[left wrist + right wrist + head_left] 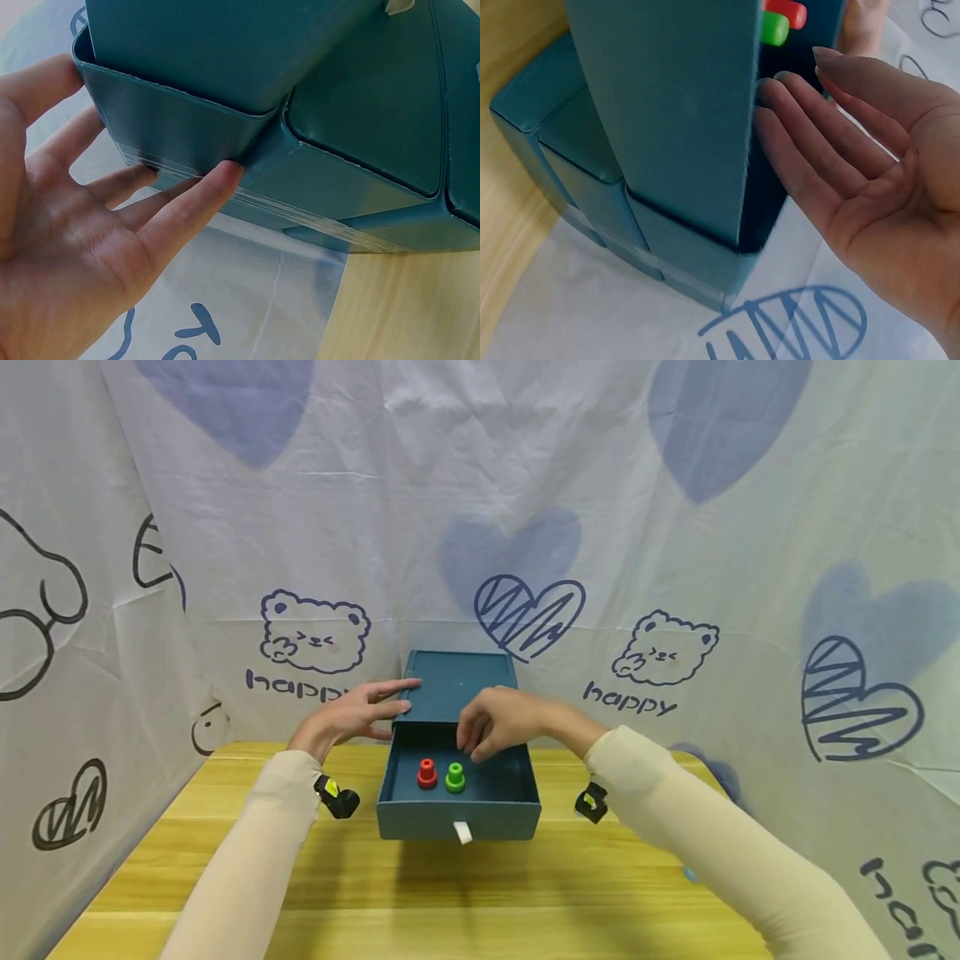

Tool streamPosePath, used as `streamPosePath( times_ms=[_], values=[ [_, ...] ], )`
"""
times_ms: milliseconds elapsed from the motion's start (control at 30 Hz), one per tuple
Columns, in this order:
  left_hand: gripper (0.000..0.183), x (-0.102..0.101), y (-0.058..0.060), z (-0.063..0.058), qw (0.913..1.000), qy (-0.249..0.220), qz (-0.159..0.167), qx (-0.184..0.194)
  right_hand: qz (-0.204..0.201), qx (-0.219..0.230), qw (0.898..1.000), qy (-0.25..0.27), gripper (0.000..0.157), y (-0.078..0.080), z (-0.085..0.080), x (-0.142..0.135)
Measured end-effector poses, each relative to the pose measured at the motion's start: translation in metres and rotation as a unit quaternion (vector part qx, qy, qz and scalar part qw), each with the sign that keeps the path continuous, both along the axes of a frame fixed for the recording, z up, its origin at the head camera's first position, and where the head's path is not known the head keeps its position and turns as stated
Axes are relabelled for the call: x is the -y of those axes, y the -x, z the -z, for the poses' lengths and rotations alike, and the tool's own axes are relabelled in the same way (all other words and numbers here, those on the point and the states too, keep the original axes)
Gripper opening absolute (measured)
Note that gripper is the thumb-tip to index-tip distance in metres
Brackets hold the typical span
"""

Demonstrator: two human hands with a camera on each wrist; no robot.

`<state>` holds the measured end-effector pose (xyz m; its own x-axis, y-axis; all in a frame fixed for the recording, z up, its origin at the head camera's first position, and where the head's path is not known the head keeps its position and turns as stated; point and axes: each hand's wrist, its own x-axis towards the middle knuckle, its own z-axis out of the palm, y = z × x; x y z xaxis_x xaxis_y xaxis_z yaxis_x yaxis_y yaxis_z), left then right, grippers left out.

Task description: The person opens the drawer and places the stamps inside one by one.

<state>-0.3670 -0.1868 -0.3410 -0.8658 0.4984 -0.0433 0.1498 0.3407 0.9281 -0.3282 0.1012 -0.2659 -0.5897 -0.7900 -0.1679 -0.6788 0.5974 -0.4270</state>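
Note:
A dark teal drawer box (461, 685) stands on the table with its top drawer (459, 820) pulled out. Inside that drawer, a red stepped peg (427, 774) and a green stepped peg (455, 777) stand upright side by side. My left hand (90, 217) touches the left side of the box with spread fingers. Over the right part of the drawer is my right hand (504, 724), its fingers loosely bent and nothing visible between them. In the right wrist view, the right fingertips reach past the drawer's side wall, near the pegs.
A white pull tab (462, 832) sticks out from the drawer's front. Under the top drawer, more closed drawers (367, 97) show in the left wrist view. Behind the wooden table (352, 893) hangs a patterned white cloth (420, 568).

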Motion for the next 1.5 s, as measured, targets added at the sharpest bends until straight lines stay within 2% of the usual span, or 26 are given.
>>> streamPosePath(
  times_ms=[267,600,767,933,1300,1500],
  values=[
    [0.064,0.0,0.002,0.001,1.0,-0.002,0.003,-0.006,0.023,0.038,0.998,0.044,0.028,-0.006,-0.008,-0.035],
    [0.064,0.001,0.001,0.003,0.9999,-0.004,0.007,-0.008,0.069,0.027,0.995,0.072,0.028,-0.015,-0.007,-0.078],
    [0.064,0.001,0.001,0.003,0.9999,-0.002,0.007,-0.01,0.067,0.027,0.992,0.1,0.024,-0.012,-0.003,-0.099],
    [0.064,0.001,0.001,0.003,0.9999,-0.001,0.009,-0.013,0.087,0.031,0.99,0.108,0.024,-0.009,0.002,-0.116],
    [0.064,0.001,0.001,0.001,0.9999,0.0,0.009,-0.011,0.13,0.059,0.984,0.108,0.025,0.0,0.033,-0.144],
    [0.064,0.0,0.0,0.001,0.9999,-0.002,0.008,-0.008,0.147,0.057,0.982,0.107,0.023,0.005,0.054,-0.157]
  ],
)
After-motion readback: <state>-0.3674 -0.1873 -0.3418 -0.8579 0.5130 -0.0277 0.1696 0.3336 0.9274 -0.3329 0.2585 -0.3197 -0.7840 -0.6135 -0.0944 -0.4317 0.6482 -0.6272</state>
